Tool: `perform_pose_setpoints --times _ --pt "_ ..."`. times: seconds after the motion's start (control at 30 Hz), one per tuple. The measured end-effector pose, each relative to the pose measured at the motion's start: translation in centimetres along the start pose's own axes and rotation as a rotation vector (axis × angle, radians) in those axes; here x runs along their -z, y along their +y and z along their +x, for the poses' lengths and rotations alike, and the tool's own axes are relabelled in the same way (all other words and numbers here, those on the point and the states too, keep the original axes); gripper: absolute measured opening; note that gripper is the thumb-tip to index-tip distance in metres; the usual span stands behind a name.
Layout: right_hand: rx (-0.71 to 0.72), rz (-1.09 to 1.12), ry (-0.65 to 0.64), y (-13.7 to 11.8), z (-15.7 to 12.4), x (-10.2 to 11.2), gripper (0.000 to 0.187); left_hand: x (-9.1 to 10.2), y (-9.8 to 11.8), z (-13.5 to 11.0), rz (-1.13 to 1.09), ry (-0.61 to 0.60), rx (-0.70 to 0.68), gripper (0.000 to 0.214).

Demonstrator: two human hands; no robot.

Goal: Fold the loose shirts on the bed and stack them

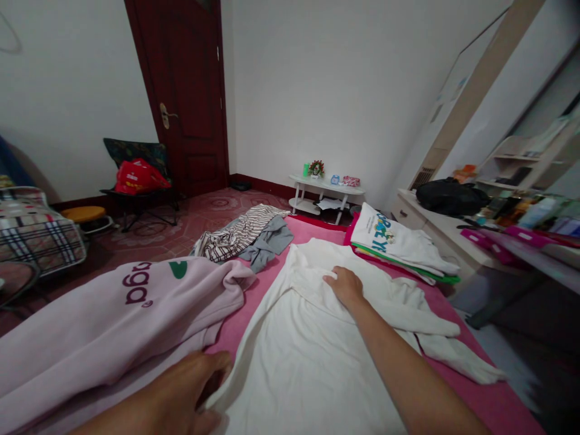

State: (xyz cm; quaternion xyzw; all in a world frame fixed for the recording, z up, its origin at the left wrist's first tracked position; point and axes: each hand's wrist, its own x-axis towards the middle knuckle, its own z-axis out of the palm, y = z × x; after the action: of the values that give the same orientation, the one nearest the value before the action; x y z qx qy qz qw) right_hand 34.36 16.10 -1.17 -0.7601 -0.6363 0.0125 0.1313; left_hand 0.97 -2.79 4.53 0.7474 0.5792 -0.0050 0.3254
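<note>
A white long-sleeved shirt (pixel 312 350) lies spread over the pink bed cover, its sleeves reaching out to the right. My left hand (pixel 194 380) is closed on the shirt's left edge, near the bottom of the view, with the cloth between thumb and fingers. Farther up, my right hand (pixel 347 287) rests on the upper part of the shirt, fingers curled and pinching the fabric. Left of the shirt lies a pale pink sweatshirt (pixel 167 314) with purple letters and a green patch, close to my left hand.
Behind the sweatshirt sits a heap of striped and grey clothes (pixel 244 238). A folded stack of clothes (pixel 399 244) stands at the bed's right edge, beside a cabinet (pixel 435 226) with a black bag (pixel 451 196). A low white table (pixel 326 183) is beyond the pink bed cover (pixel 312 232).
</note>
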Motion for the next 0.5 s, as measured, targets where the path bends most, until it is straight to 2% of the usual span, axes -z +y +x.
perform_pose_setpoints --times 0.1,0.27,0.4,0.5 --pt "-0.019 0.029 0.031 0.1 1.2 1.6 0.028 0.2 0.6 -0.1 -0.18 -0.084 -0.078 0.025" --pt "-0.032 0.065 0.156 1.4 3.3 6.5 0.033 1.4 3.9 -0.4 -0.402 -0.186 -0.266 0.025" --pt "-0.027 0.057 0.21 3.9 3.8 9.6 0.031 1.5 6.6 -0.7 -0.396 -0.197 -0.339 0.016" --pt "-0.057 -0.026 0.218 6.2 3.6 10.3 0.033 0.9 8.0 -0.3 -0.378 -0.165 -0.41 0.018"
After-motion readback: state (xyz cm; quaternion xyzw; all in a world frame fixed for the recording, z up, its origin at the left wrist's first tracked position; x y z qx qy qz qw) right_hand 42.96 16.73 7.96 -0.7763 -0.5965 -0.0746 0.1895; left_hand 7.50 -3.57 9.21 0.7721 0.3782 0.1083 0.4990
